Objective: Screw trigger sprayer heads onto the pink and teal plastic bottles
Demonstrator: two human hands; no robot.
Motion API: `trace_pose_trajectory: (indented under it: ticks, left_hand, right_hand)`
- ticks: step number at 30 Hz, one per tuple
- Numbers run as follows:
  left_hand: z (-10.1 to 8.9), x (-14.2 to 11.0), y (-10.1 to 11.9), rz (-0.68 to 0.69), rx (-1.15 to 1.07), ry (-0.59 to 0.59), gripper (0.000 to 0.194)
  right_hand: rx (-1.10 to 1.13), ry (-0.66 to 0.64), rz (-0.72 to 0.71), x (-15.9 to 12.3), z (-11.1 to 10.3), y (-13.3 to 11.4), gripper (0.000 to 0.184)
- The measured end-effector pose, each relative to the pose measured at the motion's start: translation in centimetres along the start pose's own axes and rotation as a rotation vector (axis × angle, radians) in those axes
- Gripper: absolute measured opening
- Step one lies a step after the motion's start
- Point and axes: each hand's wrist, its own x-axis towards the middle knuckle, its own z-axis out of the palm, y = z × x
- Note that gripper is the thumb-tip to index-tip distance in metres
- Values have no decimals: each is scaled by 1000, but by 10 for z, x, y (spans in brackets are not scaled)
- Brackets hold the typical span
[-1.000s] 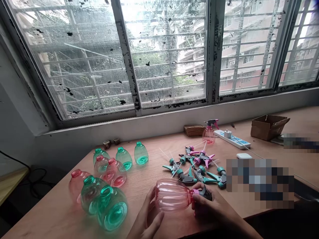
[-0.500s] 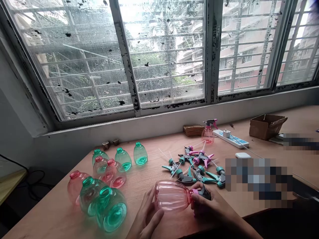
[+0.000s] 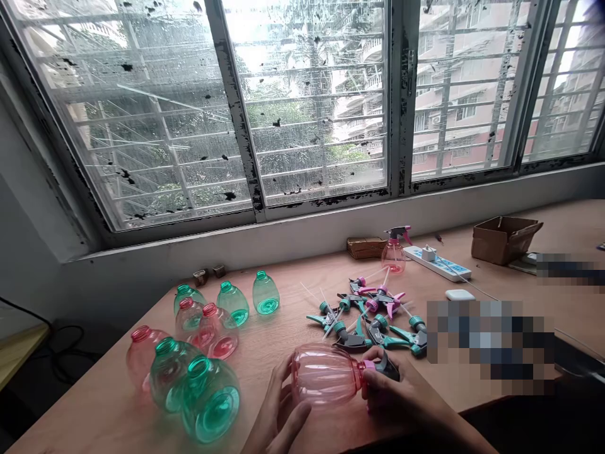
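A clear pink spray bottle [image 3: 324,375] lies on its side between my hands, just above the table's near edge. My left hand [image 3: 278,410] cups its base, with fingers behind and thumb in front. At the neck, my right hand [image 3: 390,384] grips the grey and pink trigger sprayer head [image 3: 386,367], which sits on the bottle's mouth; part of it is hidden by the fingers. Beyond the bottle lies a pile of loose trigger sprayer heads [image 3: 378,321], some green and some pink, with thin tubes sticking out.
Several open green bottles [image 3: 212,403] and pink bottles [image 3: 144,356] stand at the left. A complete pink spray bottle [image 3: 393,257] stands near the wall, beside a white power strip [image 3: 437,263]. A cardboard box [image 3: 505,241] and a white case [image 3: 460,296] are at the right.
Almost nothing differs. Both hands keep their hold on the pink spray bottle, and the view has shifted very slightly.
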Motion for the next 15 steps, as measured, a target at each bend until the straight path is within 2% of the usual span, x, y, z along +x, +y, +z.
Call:
trace_pose_trajectory:
  ticks: [6, 15]
  left_hand:
    - [-1, 0, 8, 15, 76, 14, 63]
    - [-3, -1, 3, 7, 43, -10, 64]
  right_hand:
    - [-3, 4, 3, 1, 0, -1, 39]
    - [-1, -1, 16, 2, -1, 2, 41]
